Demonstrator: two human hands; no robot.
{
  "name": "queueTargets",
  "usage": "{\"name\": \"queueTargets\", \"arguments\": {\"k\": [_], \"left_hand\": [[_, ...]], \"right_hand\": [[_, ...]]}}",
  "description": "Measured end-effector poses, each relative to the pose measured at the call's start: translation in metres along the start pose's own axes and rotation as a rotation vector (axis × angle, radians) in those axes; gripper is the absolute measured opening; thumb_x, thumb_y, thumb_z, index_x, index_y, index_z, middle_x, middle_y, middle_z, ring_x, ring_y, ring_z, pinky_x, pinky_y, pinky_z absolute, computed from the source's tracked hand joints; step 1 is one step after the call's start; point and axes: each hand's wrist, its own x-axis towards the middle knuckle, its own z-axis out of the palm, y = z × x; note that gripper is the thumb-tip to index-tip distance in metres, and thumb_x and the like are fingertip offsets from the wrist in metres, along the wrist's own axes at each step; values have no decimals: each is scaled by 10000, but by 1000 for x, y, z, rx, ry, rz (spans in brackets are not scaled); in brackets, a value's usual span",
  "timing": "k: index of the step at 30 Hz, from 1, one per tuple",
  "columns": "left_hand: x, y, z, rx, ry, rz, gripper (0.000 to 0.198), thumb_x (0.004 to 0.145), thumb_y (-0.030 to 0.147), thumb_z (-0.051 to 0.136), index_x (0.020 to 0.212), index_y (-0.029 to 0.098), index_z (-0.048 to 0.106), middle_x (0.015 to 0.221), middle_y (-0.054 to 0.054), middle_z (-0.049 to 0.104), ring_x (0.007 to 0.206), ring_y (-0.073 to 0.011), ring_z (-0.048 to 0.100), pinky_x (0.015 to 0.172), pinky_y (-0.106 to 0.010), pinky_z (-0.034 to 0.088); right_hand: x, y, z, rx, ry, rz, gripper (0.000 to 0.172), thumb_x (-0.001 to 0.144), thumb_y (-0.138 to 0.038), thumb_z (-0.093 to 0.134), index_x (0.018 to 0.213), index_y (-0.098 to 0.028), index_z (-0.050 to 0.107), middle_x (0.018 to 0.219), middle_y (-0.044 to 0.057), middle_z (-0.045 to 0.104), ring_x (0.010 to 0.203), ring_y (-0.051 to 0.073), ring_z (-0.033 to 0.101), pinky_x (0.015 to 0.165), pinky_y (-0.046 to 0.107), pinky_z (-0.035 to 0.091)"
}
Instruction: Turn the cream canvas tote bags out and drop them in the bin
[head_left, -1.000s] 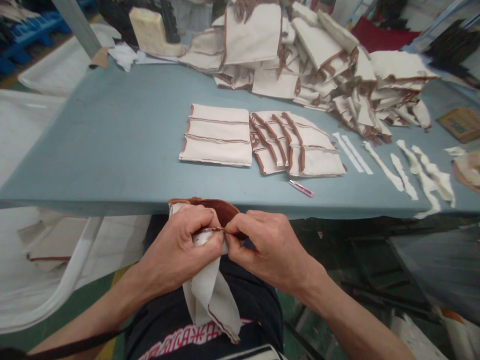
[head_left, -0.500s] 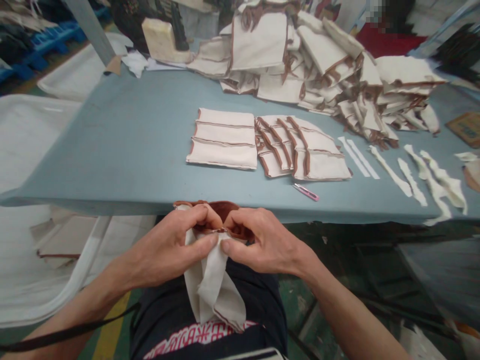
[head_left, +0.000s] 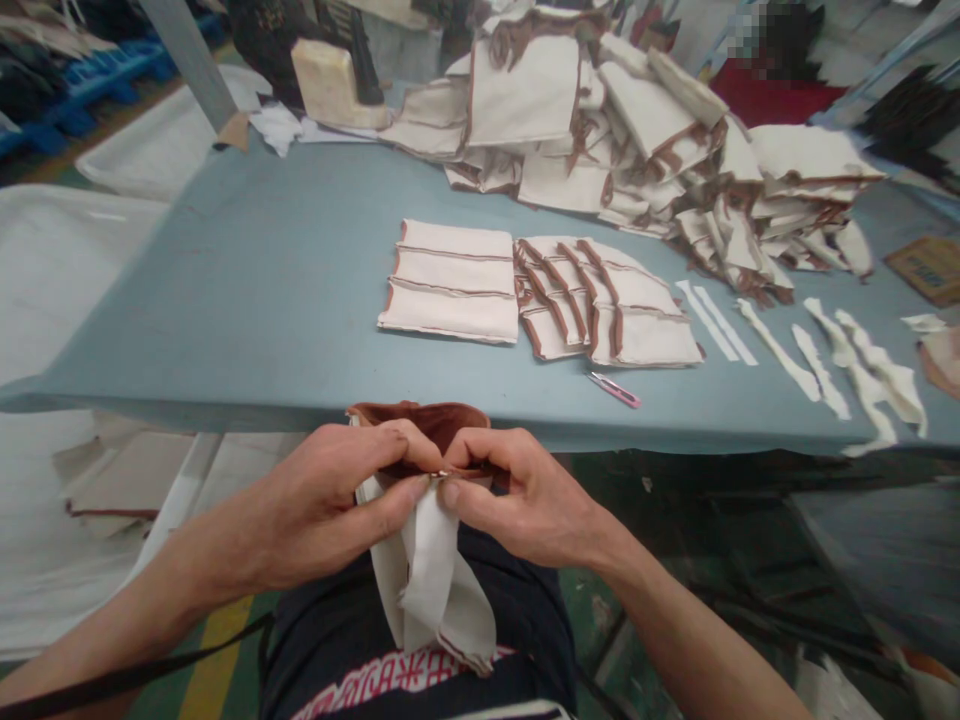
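Between my hands, just off the table's front edge, hangs a cream fabric pouch (head_left: 431, 570) with a brown lining. My left hand (head_left: 352, 490) pinches its upper rim from the left, thumb and forefinger closed on the edge. From the other side my right hand (head_left: 517, 490) grips the same rim, the fingertips of both hands nearly meeting. Something small and shiny shows at the rim between the thumbs; its kind is too small to make out. The lower part of the pouch drapes over my lap.
On the blue-grey table (head_left: 247, 290) lie a flat sewn cream panel (head_left: 454, 280), several overlapping brown-edged pieces (head_left: 645, 310), a pink-handled cutting tool (head_left: 615, 388) and cream strips (head_left: 780, 350). A large heap of cream pieces (head_left: 525, 90) fills the back. White tubs (head_left: 67, 270) stand at left.
My fingers stay pinched at the rim, shifted slightly downward. The brown lining behind them shows a wider opening. The view has moved a little.
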Motion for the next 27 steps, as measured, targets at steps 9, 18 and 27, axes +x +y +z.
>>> {"name": "queueTargets", "arguments": {"k": [9,18,27], "left_hand": [[1,4,5,49,69,2,202,972,130,532,960,216,714,844,46,791,721,-112,704,679,-209,487],[-2,-10,23,56,105,189,293,966,33,500,1116,240,642,937,-15,801,815,-162,755,763,-250,570],[-4,-24,26,254,107,430,335,1037,62,469,1295,242,588,975,-71,797,834,-175,751,739,-242,566]], "right_hand": [[-2,6,13,-25,115,11,163,855,-239,611,713,-205,537,641,-62,466,586,100,386,515,222,275],[-9,14,34,153,289,40,202,813,-309,598,675,-223,481,600,-75,395,536,92,324,500,233,272],[-11,20,26,536,141,152,207,753,-389,642,715,-194,581,591,-55,441,545,105,331,510,237,284]]}}
